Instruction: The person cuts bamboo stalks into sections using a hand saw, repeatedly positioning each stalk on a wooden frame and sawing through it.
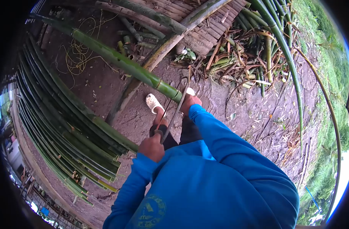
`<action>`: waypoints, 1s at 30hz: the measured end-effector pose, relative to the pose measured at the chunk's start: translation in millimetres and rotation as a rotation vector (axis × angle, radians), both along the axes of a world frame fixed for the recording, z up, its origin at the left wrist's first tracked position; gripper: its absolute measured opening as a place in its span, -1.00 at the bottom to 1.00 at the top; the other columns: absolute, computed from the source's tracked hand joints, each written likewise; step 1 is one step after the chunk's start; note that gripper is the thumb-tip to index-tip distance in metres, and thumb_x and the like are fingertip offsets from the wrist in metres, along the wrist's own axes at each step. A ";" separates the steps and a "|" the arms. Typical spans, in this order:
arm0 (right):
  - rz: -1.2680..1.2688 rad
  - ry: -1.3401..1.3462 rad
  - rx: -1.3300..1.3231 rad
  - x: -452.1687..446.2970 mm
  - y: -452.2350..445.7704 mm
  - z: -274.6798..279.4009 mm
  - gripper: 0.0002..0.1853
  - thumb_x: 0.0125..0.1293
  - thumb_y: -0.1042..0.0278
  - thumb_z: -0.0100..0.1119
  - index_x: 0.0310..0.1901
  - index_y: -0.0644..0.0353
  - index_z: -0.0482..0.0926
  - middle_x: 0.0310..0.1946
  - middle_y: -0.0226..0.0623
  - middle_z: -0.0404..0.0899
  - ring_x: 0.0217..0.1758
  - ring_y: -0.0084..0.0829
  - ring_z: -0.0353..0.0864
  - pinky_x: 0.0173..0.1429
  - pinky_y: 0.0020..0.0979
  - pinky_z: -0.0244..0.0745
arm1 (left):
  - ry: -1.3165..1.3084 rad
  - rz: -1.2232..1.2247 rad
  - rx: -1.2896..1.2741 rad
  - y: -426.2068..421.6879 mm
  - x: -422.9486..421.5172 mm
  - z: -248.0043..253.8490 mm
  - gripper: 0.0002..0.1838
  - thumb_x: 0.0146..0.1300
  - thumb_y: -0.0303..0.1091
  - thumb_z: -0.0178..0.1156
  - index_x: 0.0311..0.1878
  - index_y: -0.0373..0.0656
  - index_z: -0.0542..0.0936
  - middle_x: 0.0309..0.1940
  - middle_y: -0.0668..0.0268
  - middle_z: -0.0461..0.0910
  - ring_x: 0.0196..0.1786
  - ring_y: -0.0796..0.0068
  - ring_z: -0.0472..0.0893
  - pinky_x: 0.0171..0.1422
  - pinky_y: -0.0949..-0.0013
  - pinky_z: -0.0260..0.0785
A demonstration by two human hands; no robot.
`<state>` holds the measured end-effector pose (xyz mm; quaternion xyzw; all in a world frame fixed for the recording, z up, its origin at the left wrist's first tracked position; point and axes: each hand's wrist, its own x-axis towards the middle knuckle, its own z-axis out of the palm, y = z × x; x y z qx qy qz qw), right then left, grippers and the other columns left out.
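1. Left hand (152, 147) is clamped on the near end of a thin-framed saw (176, 113). Right hand (190, 103) looks closed on the tip of the bamboo pole (121, 61), though some fingers are hidden from me.
2. That pole slants across in front of the person, its near end right at the saw and right hand. Seems to me this is the sawing step. Can't see how deep any cut goes.
3. Next stroke, I'd say, calls for a steady right hand clear of the teeth, plus an even pull from the left.
4. Further out, the pole lies across a slanting log (165, 45), which looks like the prop. Worth watching it doesn't roll there, imo.
5. One pale clog (153, 102) is planted below the pole.
6. Out at the sides: a big row of green poles (67, 118) on the left, and a heap of bamboo scraps (239, 57) beside a slatted platform (205, 40) beyond.
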<state>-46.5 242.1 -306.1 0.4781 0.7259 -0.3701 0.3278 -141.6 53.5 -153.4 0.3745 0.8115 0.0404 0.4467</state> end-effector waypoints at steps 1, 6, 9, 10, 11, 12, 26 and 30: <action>0.001 0.038 -0.019 0.6 0.7 6.5 -0.46 -0.07 -0.01 0.26 -0.01 0.01 0.51 -0.15 -0.07 0.61 -0.04 -0.07 0.60 0.08 -0.15 0.48 | -0.032 -0.009 0.049 -23.0 -3.7 12.9 -0.74 0.01 -0.42 0.12 -0.19 -0.31 0.50 -0.51 -0.11 0.55 -0.37 -0.16 0.57 -0.26 -0.11 0.40; -0.029 0.037 0.034 2.0 -1.6 9.4 -0.47 -0.15 0.09 0.27 -0.03 -0.01 0.52 -0.19 -0.02 0.61 -0.08 -0.02 0.60 0.04 -0.14 0.51 | 0.003 0.062 0.033 -45.6 0.9 15.7 -0.68 -0.03 -0.42 0.15 -0.14 -0.28 0.51 -0.54 -0.11 0.53 -0.42 -0.19 0.54 -0.29 -0.13 0.37; -0.015 0.058 0.056 2.8 -3.7 4.5 -0.49 -0.07 0.07 0.24 -0.02 0.03 0.50 -0.16 -0.07 0.61 -0.04 -0.09 0.60 0.08 -0.16 0.48 | 0.039 0.070 0.242 28.9 -3.7 -102.5 -0.67 -0.02 -0.45 0.09 -0.11 -0.27 0.51 -0.54 -0.12 0.53 -0.43 -0.20 0.54 -0.27 -0.15 0.37; -0.008 0.043 0.042 1.7 -1.4 6.6 -0.49 -0.08 0.08 0.24 -0.02 0.02 0.50 -0.16 -0.07 0.61 -0.04 -0.09 0.60 0.08 -0.16 0.48 | 0.088 0.042 0.303 39.7 -1.0 -113.9 -0.65 -0.02 -0.46 0.08 -0.09 -0.27 0.51 -0.54 -0.12 0.52 -0.43 -0.21 0.53 -0.27 -0.17 0.36; 0.008 0.027 0.023 1.1 0.7 8.6 -0.49 -0.08 0.08 0.25 -0.02 0.02 0.51 -0.15 -0.07 0.61 -0.04 -0.09 0.60 0.09 -0.17 0.48 | 0.070 0.048 0.280 32.7 3.4 -112.8 -0.66 -0.03 -0.46 0.08 -0.10 -0.27 0.51 -0.55 -0.12 0.52 -0.44 -0.21 0.53 -0.27 -0.17 0.36; 0.021 0.014 -0.010 0.5 -4.7 12.5 -0.49 -0.08 0.08 0.25 -0.03 0.01 0.51 -0.15 -0.08 0.61 -0.03 -0.09 0.60 0.09 -0.17 0.48 | 0.055 0.049 0.242 22.1 5.1 -89.8 -0.67 -0.04 -0.46 0.08 -0.12 -0.27 0.51 -0.55 -0.12 0.52 -0.44 -0.21 0.53 -0.27 -0.17 0.36; -0.042 0.079 0.033 8.8 -15.7 6.3 -0.51 -0.11 0.10 0.27 -0.06 0.03 0.51 -0.19 -0.05 0.61 -0.10 -0.04 0.61 0.02 -0.12 0.51 | 0.032 0.059 0.226 37.6 4.1 -76.1 -0.67 -0.03 -0.43 0.10 -0.14 -0.30 0.55 -0.60 -0.10 0.49 -0.48 -0.19 0.51 -0.33 -0.10 0.37; -0.040 0.090 0.033 7.3 -4.2 17.8 -0.63 -0.02 0.23 0.16 -0.12 0.12 0.52 -0.21 -0.05 0.62 -0.07 -0.06 0.61 0.03 -0.14 0.49 | 0.041 0.056 0.182 -48.4 8.9 16.9 -0.67 -0.04 -0.43 0.10 -0.15 -0.30 0.56 -0.61 -0.10 0.49 -0.51 -0.17 0.51 -0.36 -0.12 0.35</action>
